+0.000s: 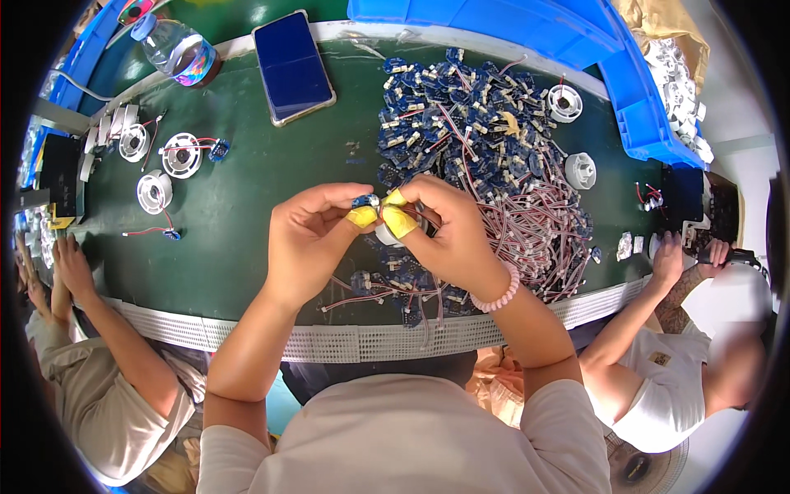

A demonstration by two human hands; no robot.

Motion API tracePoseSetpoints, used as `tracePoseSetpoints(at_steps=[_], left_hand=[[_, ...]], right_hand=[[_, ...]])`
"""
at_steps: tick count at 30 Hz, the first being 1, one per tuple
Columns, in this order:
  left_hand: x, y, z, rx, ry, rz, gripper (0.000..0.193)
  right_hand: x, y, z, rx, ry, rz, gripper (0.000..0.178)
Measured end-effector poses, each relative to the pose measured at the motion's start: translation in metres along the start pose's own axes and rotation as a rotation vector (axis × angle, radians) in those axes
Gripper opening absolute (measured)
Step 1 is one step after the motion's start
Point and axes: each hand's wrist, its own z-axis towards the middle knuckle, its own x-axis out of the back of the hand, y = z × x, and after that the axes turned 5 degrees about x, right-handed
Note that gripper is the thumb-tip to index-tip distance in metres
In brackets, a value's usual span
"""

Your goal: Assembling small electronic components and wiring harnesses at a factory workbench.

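My left hand (309, 235) pinches a small blue circuit board (361, 201) between thumb and fingers. Close against it, my right hand (448, 235) is closed on a thin wire cable (426, 217), whose end is hidden by the fingertips. Yellow tape wraps several fingertips; a pink coiled band (499, 290) circles my right wrist. Below the fingers, a white round plastic part (387, 235) is partly covered. To the right spreads a big pile of blue circuit boards (461, 123), with a heap of red, white and black wire cables (535, 222) in front of it.
A dark blue tablet-like slab (295, 70) and a plastic bottle (177, 53) lie toward the back. White round housings (182, 156) sit at left. Blue bins (494, 29) line the far edge; a perforated white strip (329, 342) borders the near edge. Co-workers' hands (668, 259) rest at both sides.
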Motion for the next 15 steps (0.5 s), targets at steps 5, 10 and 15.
tracePoseSetpoints(at_steps=[5, 10, 15], left_hand=[[0.001, 0.001, -0.003, 0.038, 0.002, -0.058, 0.018], [0.002, 0.007, -0.003, 0.018, -0.095, 0.01, 0.015], [0.004, 0.014, -0.007, -0.06, -0.095, 0.017, 0.016]], right_hand=[[0.002, -0.005, 0.002, 0.014, -0.041, 0.023, 0.01], [0.011, 0.003, -0.001, -0.014, -0.047, 0.309, 0.013], [0.017, -0.007, 0.007, 0.089, -0.135, 0.075, 0.012]])
